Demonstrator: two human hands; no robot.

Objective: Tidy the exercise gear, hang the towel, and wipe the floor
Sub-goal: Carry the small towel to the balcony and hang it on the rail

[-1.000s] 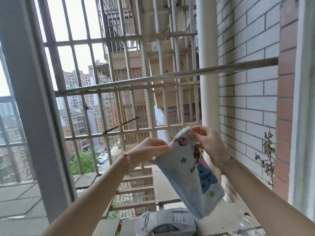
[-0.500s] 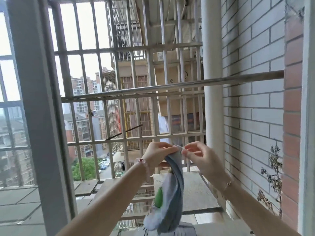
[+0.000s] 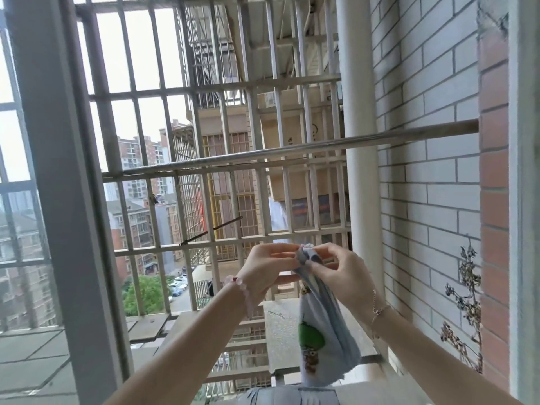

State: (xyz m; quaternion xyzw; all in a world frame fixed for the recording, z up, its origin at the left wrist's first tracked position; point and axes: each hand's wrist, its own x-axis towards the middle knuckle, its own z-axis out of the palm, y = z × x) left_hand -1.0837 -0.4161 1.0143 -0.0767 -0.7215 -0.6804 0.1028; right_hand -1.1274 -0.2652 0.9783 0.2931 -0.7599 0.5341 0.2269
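Nearest us, our left hand (image 3: 268,267) and right hand (image 3: 342,276) meet, each pinching the same top corner of the towel (image 3: 324,340). It hangs bunched from the fingers, long axis upright, free end pointing down. The metal rail (image 3: 292,149) lies above and beyond both hands, about equally near each. It runs crosswise to the brick wall (image 3: 432,200), so we judge the towel must be lifted and spread along it.

Pale blue and white cloth towel (image 3: 318,340) with a green cartoon print, white brick-pattern tile wall (image 3: 423,171) with grey grout lines, red brick column (image 3: 493,200), silver metal rail (image 3: 292,149), pink bead bracelet (image 3: 242,287), gold chain bracelet (image 3: 378,309)
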